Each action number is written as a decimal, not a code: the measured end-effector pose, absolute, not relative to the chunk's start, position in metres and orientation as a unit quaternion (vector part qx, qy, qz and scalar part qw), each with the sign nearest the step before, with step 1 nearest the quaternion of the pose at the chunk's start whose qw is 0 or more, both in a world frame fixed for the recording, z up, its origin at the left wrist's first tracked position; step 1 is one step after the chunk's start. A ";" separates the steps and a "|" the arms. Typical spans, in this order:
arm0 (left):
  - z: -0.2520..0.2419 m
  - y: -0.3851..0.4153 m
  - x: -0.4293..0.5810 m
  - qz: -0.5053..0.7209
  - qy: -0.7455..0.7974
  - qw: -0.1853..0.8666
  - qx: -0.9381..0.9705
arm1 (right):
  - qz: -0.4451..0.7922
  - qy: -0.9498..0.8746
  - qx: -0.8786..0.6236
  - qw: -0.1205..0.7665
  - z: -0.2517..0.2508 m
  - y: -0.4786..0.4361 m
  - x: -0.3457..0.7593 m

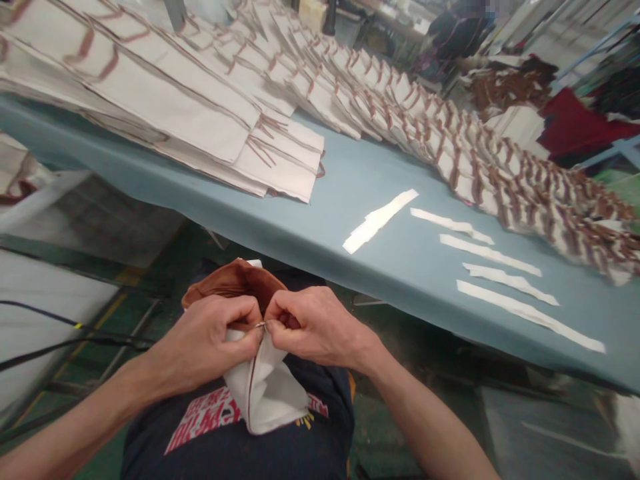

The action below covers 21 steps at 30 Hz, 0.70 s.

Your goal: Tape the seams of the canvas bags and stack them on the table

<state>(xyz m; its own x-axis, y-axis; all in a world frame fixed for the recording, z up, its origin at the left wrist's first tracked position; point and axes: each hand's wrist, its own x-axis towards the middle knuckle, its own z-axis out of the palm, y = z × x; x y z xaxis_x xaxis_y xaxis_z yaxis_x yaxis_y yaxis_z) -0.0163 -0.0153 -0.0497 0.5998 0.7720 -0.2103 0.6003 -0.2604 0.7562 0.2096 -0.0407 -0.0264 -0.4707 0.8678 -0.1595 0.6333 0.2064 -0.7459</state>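
Note:
A white cloth piece [270, 393] with brown edging and a brown lining [235, 275] hangs in front of my dark printed apron. My left hand [215, 333] pinches its edge between thumb and curled fingers. Close beside it, my right hand [315, 327] pinches the same edge, so the fingertips of both hands nearly meet. A small thin item shows between the fingertips, too small to name. The cloth's lower part hangs down below my hands.
Beyond my hands runs a blue-covered table [320, 227]. On it lie stacked white pieces with brown trim [200, 127], a long overlapping row of similar pieces [450, 147], and several white strips [530, 313]. A person [457, 33] is in the background.

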 end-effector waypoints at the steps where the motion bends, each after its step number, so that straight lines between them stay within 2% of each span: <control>1: -0.045 -0.012 -0.014 0.098 0.435 0.416 0.793 | 0.362 -0.777 -0.497 0.134 -0.026 -0.040 0.207; 6: -0.033 0.001 -0.013 0.125 0.400 0.348 0.839 | 0.241 -0.825 -0.502 0.094 -0.025 -0.040 0.197; 11: -0.033 0.000 -0.021 0.165 0.382 0.300 0.858 | 0.308 -0.779 -0.519 0.171 -0.026 -0.043 0.195; 14: -0.026 -0.001 -0.022 0.189 0.370 0.316 0.853 | 0.349 -0.740 -0.533 0.215 -0.026 -0.044 0.195; 21: -0.014 -0.001 -0.021 0.242 0.339 0.370 0.830 | 0.336 -0.750 -0.507 0.259 -0.017 -0.040 0.197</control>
